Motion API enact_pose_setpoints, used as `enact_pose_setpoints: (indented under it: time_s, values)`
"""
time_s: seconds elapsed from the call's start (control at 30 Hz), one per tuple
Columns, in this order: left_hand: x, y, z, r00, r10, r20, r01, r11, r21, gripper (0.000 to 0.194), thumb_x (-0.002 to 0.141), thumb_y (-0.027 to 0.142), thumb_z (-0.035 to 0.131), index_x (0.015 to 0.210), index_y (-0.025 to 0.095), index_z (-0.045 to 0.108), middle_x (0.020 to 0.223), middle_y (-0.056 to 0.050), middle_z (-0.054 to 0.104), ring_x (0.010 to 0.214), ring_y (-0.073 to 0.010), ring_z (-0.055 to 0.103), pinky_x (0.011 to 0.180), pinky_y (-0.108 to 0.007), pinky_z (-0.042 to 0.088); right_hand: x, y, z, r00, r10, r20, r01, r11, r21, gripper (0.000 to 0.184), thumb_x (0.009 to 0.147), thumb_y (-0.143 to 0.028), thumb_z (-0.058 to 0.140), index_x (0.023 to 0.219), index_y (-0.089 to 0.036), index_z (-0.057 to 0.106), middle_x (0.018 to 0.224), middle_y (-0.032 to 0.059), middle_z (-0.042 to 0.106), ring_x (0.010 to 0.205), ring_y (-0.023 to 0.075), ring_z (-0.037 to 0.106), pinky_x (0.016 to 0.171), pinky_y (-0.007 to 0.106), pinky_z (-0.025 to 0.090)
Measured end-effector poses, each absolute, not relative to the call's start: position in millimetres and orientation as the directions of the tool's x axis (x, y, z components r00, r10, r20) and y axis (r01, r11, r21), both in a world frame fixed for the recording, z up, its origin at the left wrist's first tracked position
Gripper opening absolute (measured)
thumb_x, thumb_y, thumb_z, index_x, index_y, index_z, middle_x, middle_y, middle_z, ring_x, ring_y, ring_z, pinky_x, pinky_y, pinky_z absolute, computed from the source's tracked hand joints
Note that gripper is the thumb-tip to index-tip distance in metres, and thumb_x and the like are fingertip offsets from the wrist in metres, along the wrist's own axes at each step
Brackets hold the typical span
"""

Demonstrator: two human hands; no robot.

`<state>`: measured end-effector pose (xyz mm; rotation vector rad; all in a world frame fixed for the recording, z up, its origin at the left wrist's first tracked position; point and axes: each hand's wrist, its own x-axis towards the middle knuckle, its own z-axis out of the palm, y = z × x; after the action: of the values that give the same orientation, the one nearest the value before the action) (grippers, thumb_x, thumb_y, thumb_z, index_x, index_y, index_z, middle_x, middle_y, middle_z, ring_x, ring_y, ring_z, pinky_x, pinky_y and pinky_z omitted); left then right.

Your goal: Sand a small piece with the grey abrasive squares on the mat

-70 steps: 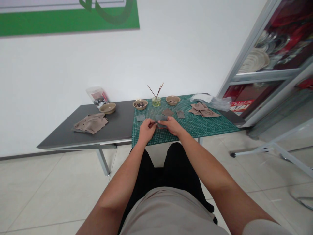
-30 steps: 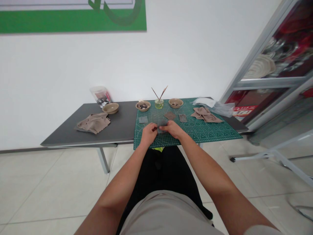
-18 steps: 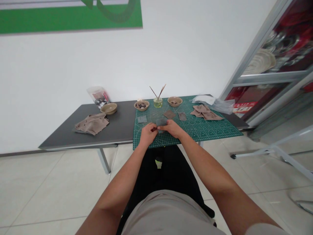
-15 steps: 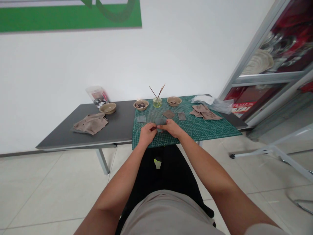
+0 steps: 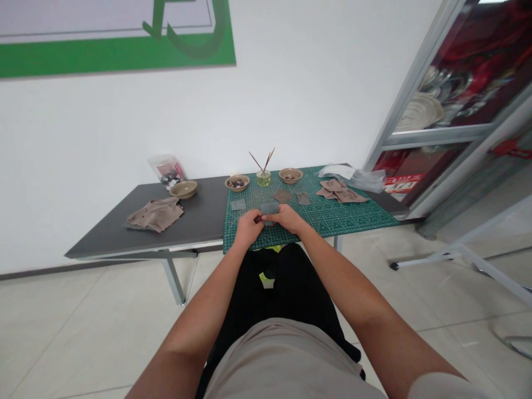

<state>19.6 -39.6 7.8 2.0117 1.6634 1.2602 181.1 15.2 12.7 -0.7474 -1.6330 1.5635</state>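
Note:
Above the front of the green cutting mat (image 5: 353, 215), my two hands meet. My right hand (image 5: 290, 218) is closed on a grey square of sandpaper (image 5: 270, 208), thumb across its near side. Against its left edge, the fingers of my left hand (image 5: 248, 227) pinch a small dark brown piece (image 5: 258, 219), mostly covered by the fingertips. Flat on the mat beyond lie a lighter grey square (image 5: 238, 205), a brown square (image 5: 282, 195) and another grey-brown square (image 5: 303, 198).
Along the back stand a bowl of dark small pieces (image 5: 237, 183), a glass jar with thin sticks (image 5: 263, 177) and a second bowl (image 5: 290, 175). Brown cloths (image 5: 341, 191) lie right and left. A third bowl (image 5: 183, 189) and a clear tub (image 5: 166, 170) stand left; a plastic bag (image 5: 366, 178) lies right.
The view has shifted slightly. The grey sandpaper shows more plainly between my hands, with both hands still close together at the same spot over the mat.

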Motion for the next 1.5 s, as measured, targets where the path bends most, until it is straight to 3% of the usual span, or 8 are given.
enact_pose_setpoints:
  time_s: [0.3,0.57,0.93,1.2,1.5]
  values:
    - [16.9,-39.1,7.4,-0.046,0.872,0.487,0.588,-0.37,0.719,0.007,0.079,0.015,0.064,0.081,0.02,0.068,0.082,0.0,0.064,0.074,-0.0128,0.059,0.07,-0.025,0.048,181.0,12.4,15.2,-0.52,0.852,0.058,-0.195,-0.053,-0.979,0.043,0.058,-0.04,0.089,0.087,-0.014,0.07,0.077,0.0019,0.071,0.069,0.0136,0.063,0.064,0.028,0.057]
    - [18.8,-42.6,7.2,-0.132,0.899,0.417,0.479,-0.31,0.821,0.01,0.078,0.019,0.067,0.088,0.018,0.071,0.077,0.0,0.071,0.07,-0.013,0.065,0.071,-0.026,0.052,181.8,16.1,10.3,-0.497,0.867,0.038,-0.234,-0.092,-0.968,0.041,0.06,-0.031,0.088,0.092,-0.014,0.07,0.082,0.0042,0.073,0.07,0.0161,0.068,0.056,0.026,0.058]
    - [16.4,-41.4,5.2,-0.072,0.916,0.395,0.487,-0.314,0.815,0.012,0.08,0.022,0.067,0.089,0.018,0.073,0.075,0.001,0.071,0.069,-0.0131,0.065,0.069,-0.025,0.051,182.3,13.3,11.6,-0.478,0.877,0.034,-0.195,-0.069,-0.978,0.032,0.065,-0.031,0.084,0.088,-0.014,0.068,0.072,0.0039,0.072,0.06,0.0153,0.067,0.049,0.024,0.056]
    - [19.6,-44.6,7.6,-0.116,0.909,0.4,0.509,-0.291,0.81,0.012,0.082,0.021,0.066,0.091,0.019,0.074,0.083,-0.002,0.075,0.074,-0.0144,0.068,0.074,-0.027,0.052,183.0,16.5,9.1,-0.495,0.868,0.037,-0.254,-0.105,-0.961,0.035,0.061,-0.029,0.087,0.088,-0.015,0.069,0.078,0.0034,0.073,0.065,0.0147,0.068,0.058,0.027,0.06]
    - [16.5,-39.8,7.3,-0.09,0.914,0.395,0.534,-0.291,0.794,0.008,0.081,0.02,0.067,0.085,0.021,0.074,0.079,0.0,0.074,0.073,-0.0148,0.067,0.072,-0.026,0.051,178.9,19.3,7.5,-0.466,0.884,0.034,-0.211,-0.074,-0.975,0.031,0.065,-0.03,0.087,0.082,-0.013,0.067,0.071,0.0021,0.069,0.061,0.0129,0.064,0.056,0.026,0.058]
